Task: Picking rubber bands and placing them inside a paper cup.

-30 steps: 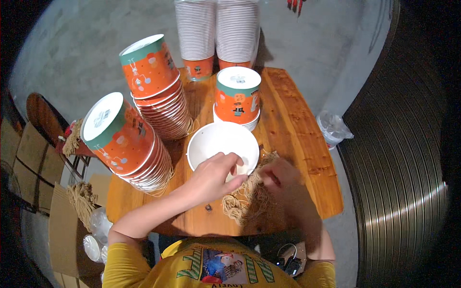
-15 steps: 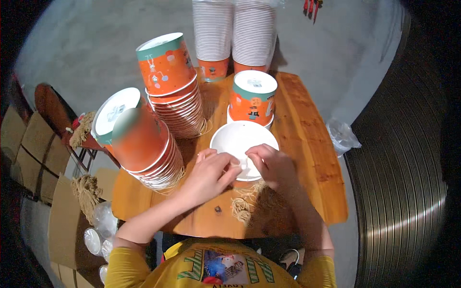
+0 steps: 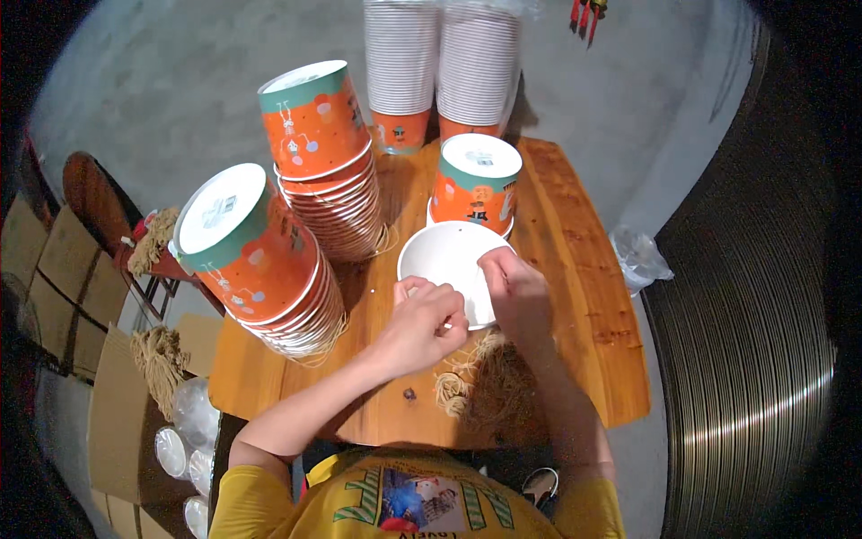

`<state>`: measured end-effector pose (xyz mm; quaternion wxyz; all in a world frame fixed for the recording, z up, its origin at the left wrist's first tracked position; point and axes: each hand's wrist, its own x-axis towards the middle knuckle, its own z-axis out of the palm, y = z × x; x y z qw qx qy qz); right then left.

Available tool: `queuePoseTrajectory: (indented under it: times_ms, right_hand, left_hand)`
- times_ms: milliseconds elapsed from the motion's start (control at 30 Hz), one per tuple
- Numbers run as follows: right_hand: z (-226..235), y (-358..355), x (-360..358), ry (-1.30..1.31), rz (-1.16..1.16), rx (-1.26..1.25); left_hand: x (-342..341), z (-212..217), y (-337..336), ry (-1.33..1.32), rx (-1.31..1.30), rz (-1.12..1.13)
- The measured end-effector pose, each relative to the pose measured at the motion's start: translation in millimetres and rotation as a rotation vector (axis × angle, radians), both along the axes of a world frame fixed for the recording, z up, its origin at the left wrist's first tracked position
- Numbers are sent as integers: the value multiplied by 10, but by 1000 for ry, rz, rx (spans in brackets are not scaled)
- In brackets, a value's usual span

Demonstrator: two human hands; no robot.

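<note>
Fingers of the right hand (image 3: 516, 292) pinch the near rim of the white paper bowl (image 3: 449, 265) — it sits open-side up on the wooden worktop (image 3: 584, 296). The left hand (image 3: 420, 325) is curled at the same rim, touching it, above a bundle of tan strings (image 3: 485, 386).

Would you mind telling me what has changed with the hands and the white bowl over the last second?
The left hand came off the pile of tan strings and went up to the near rim of the white bowl. The right hand rose from the strings too and now grips the bowl's right edge. The stacks of orange cups stayed on the wooden table.
</note>
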<state>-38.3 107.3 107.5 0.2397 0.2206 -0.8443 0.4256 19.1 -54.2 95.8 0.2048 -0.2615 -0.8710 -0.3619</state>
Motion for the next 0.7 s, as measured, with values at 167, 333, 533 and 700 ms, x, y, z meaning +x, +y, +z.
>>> queuePoseTrajectory:
  times_ms: [167,333,533,700]
  right_hand:
    - [-15,-24,-18,-30,9,2]
    - [-3,-61,-18,-66,12,91]
    - [-58,-21,-100,30,-4,183]
    - [-28,-20,-147,130,54,145]
  left_hand:
    - [95,17,-52,-97,15,-53]
    - [34,-94,-70,216,-212,-113]
    - [63,224,-121,246,-451,-123]
    - [12,218,-209,282,-581,-89]
